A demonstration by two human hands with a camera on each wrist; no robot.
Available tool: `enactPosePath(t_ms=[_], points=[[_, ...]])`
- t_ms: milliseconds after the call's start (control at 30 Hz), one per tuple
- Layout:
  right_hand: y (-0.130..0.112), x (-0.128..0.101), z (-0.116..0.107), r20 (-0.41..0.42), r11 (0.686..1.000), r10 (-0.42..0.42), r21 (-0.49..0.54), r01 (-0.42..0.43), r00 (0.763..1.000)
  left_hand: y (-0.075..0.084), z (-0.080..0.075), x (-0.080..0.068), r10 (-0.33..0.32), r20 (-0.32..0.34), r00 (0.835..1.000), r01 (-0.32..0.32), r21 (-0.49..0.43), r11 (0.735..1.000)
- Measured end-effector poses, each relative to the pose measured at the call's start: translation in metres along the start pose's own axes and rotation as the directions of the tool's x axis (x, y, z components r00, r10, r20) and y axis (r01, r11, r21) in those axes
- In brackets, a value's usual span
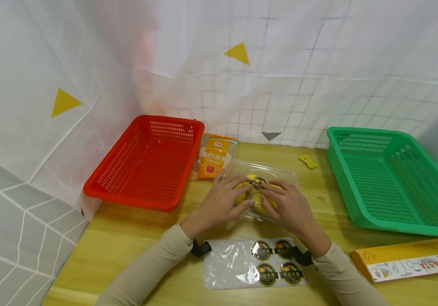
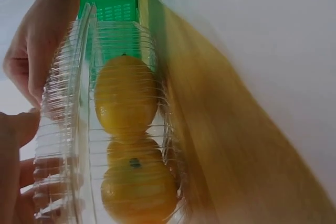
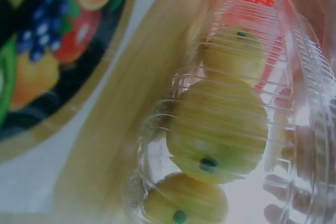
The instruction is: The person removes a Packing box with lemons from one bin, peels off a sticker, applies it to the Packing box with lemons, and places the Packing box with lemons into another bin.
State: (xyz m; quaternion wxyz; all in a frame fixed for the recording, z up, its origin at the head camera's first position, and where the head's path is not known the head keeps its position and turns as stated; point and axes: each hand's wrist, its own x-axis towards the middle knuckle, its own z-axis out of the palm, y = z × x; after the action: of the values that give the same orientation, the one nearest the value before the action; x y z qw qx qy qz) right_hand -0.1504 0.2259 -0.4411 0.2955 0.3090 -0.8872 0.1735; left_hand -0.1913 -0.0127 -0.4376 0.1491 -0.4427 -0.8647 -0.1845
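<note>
1. Clear plastic clamshell (image 1: 261,187) of yellow fruit (image 2: 126,95) sits on the wooden counter (image 1: 135,238) between red basket (image 1: 146,161) and green basket (image 1: 391,182).
2. Left hand (image 1: 223,199) and right hand (image 1: 289,206) press its lid, fingers nearly straight, grasping nothing.
3. One round label is on; sticker sheet (image 1: 253,263) lies nearby.

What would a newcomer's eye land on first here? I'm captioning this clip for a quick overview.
Both hands, left hand and right hand, rest on a clear clamshell box of yellow fruit at the table's middle. A red basket sits to the left, a green basket to the right, and a sticker sheet lies nearer.
</note>
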Motion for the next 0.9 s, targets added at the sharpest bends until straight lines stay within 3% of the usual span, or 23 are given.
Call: enactPosePath(t_ms=[167,333,433,533,600,700,800,900], points=[[-0.002,0.0,-0.001,-0.051,1.0,0.003,0.022,-0.002,0.999,-0.001,0.0,-0.002,0.005,-0.014,1.0,-0.005,-0.018,1.0],[0.003,0.001,-0.01,-0.06,0.982,0.145,0.131,-0.136,0.988,0.0,-0.003,-0.007,0.005,-0.038,0.999,-0.008,-0.083,0.997],[0.014,0.001,-0.017,-0.05,0.957,0.248,0.17,-0.237,0.967,0.0,-0.007,-0.014,-0.051,-0.019,0.999,0.048,-0.121,0.991],[0.027,-0.001,-0.022,-0.02,0.923,0.347,0.188,-0.337,0.938,-0.001,-0.011,-0.022,-0.17,0.038,0.985,0.174,-0.165,0.971],[0.035,-0.003,-0.025,0.033,0.887,0.415,0.209,-0.412,0.909,-0.003,-0.014,-0.027,-0.245,0.083,0.966,0.256,-0.195,0.947],[0.042,-0.004,-0.031,0.17,0.804,0.521,0.234,-0.547,0.837,-0.007,-0.018,-0.034,-0.321,0.144,0.936,0.349,-0.249,0.904],[0.045,-0.006,-0.034,0.309,0.707,0.596,0.235,-0.667,0.741,-0.01,-0.019,-0.041,-0.348,0.195,0.917,0.394,-0.31,0.865],[0.048,-0.009,-0.034,0.381,0.641,0.624,0.25,-0.726,0.682,-0.013,-0.019,-0.046,-0.371,0.236,0.898,0.437,-0.39,0.811]])
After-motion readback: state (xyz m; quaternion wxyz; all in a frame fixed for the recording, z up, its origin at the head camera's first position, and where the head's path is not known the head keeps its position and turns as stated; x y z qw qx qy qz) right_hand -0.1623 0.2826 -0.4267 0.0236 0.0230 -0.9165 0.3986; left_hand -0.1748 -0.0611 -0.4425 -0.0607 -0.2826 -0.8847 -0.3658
